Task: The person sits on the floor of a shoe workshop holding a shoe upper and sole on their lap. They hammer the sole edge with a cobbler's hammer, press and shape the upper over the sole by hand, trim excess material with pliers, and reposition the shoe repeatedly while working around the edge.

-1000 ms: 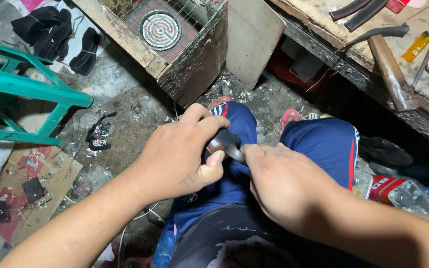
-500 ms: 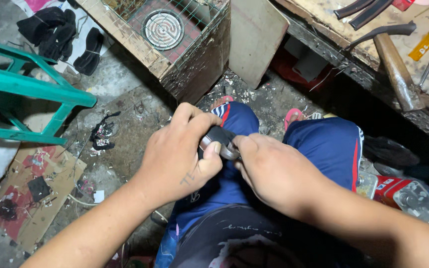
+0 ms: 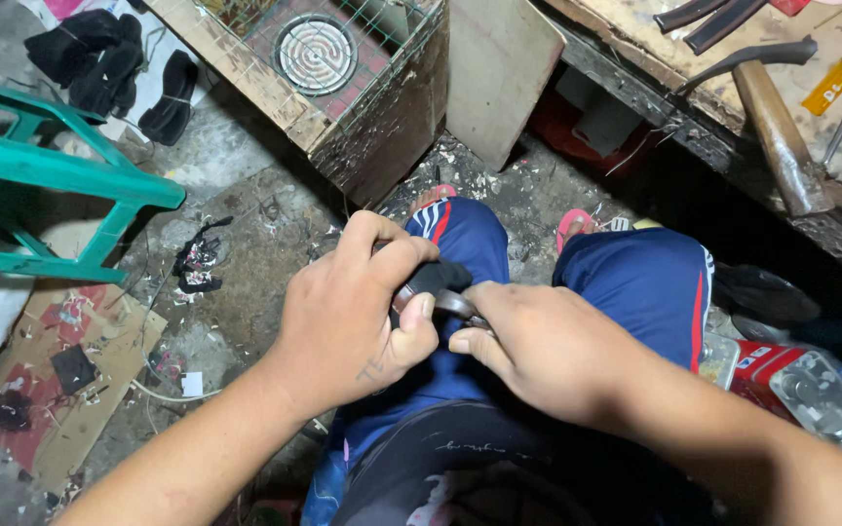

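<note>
Both my hands meet over my lap, above blue trousers point(image 3: 635, 282). My left hand point(image 3: 353, 317) is closed around a small dark piece point(image 3: 436, 278), with the thumb pressed on it. My right hand point(image 3: 543, 346) grips a thin metal tool point(image 3: 455, 304) whose tip rests against that dark piece. Most of the piece and the tool are hidden by my fingers, so I cannot tell their full shape.
A teal plastic stool point(image 3: 46, 175) stands at the left. A wooden crate with a round metal grille point(image 3: 316, 54) sits ahead. A hammer point(image 3: 777, 136) lies on the workbench at the right. Black scraps point(image 3: 197, 261), cardboard point(image 3: 41, 380) and clear plastic trays point(image 3: 821, 399) litter the floor.
The view has shifted slightly. My hands stay together on the dark piece, with the left fingers curling a little further over it.
</note>
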